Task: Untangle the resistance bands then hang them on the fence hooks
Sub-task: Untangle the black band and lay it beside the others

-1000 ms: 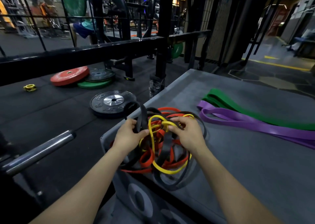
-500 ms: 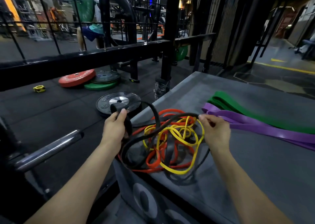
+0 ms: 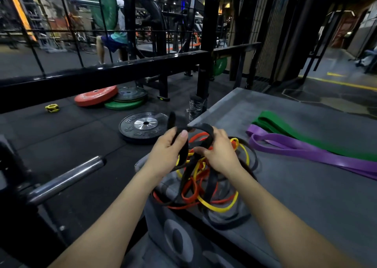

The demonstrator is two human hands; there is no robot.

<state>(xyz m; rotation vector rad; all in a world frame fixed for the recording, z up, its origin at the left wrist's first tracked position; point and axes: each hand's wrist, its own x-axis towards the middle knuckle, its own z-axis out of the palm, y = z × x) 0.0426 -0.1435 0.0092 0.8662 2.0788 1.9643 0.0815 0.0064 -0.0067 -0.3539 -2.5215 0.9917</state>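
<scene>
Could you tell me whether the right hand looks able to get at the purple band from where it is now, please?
Probably yes: the purple band lies uncovered on the grey platform beside the right hand, but that hand now grips the black band.

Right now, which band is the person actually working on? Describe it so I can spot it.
On the grey platform, find the tangled pile at its near-left corner. Both hands grip the black band arching above it; it is wider than the thin red and yellow loops.

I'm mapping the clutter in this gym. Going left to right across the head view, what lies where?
Yellow collar → red plate → black plate → left hand → right hand → purple band.
</scene>
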